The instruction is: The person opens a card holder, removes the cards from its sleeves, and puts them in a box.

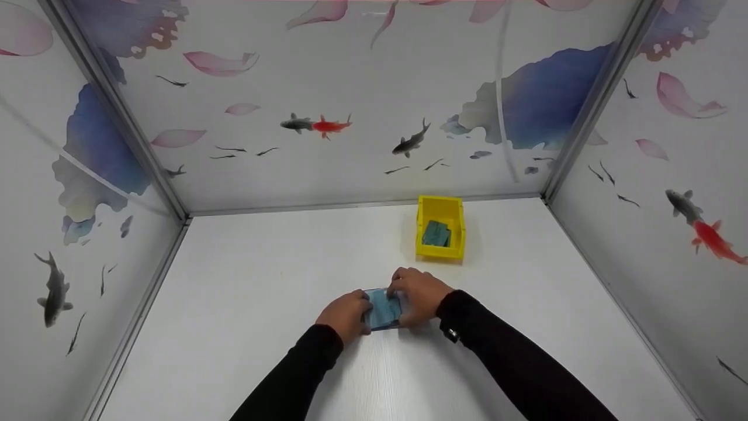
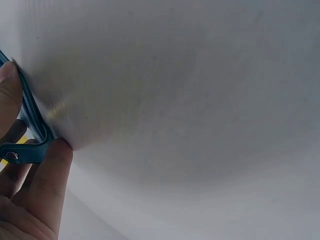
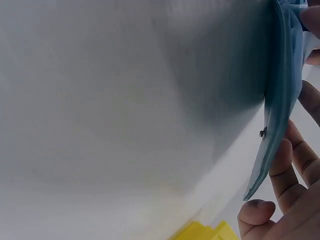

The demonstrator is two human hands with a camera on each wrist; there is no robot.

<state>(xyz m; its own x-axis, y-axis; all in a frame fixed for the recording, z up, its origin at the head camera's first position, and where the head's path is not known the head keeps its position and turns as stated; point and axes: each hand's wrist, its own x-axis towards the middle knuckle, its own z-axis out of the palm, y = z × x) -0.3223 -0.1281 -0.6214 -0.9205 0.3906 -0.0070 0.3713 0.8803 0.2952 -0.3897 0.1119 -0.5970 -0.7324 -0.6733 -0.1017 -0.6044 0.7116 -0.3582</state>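
Note:
A teal card wallet (image 1: 383, 310) lies spread between both hands over the white table. At its left side my left hand (image 1: 345, 316) grips the edge; in the left wrist view the thumb and fingers hold it beside a strap (image 2: 25, 153) with a metal snap. My right hand (image 1: 422, 293) holds the wallet's right part, fingertips bent over its upper face. The right wrist view shows the wallet (image 3: 280, 95) edge-on, with a small stud (image 3: 262, 133) on its flap and fingers behind it. What lies inside the wallet cannot be made out.
Behind the hands, slightly right, a yellow bin (image 1: 440, 252) stands near the back wall with teal pieces (image 1: 436, 233) in it. Printed white panels (image 1: 350, 169) with metal frame edges enclose the table (image 1: 245, 263) at the back and both sides.

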